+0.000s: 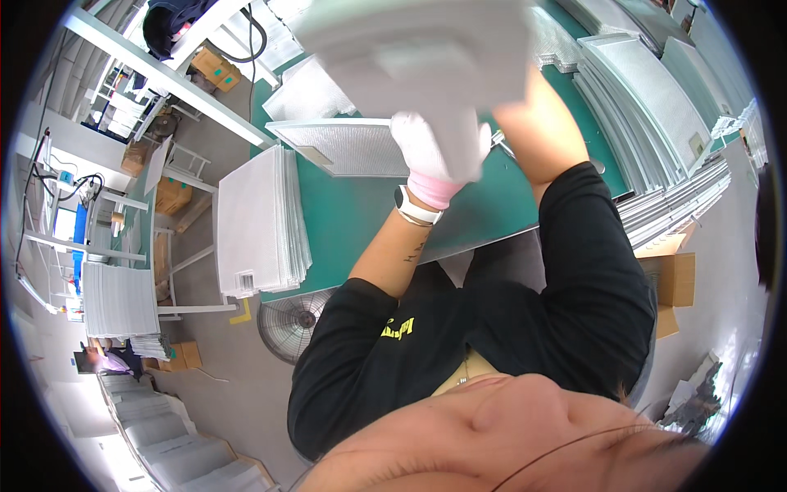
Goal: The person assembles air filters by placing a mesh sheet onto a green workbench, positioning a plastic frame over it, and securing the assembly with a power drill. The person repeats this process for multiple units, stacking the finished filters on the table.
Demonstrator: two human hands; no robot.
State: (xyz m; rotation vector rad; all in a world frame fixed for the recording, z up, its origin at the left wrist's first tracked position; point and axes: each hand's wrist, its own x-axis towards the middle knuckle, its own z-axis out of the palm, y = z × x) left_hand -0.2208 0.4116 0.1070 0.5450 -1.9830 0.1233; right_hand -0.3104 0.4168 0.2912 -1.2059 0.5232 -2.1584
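blurred grey object [418, 57] | overlaps left hand [416, 148] | panel stacks [258, 221] on green table [352, 221]

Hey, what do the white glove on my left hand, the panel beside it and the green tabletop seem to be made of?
Glove: probably knitted fabric, matte white, with a snug pink cuff. Panel: perhaps metal mesh, silvery grey, finely textured and pale-edged; plastic is possible. Tabletop: likely a rubber or vinyl covering, smooth and evenly green, with low sheen.

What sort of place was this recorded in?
Probably a factory workshop, perhaps an assembly or packing area: a green-topped workbench, a stack of pale flat panels and an open cardboard box suggest it.
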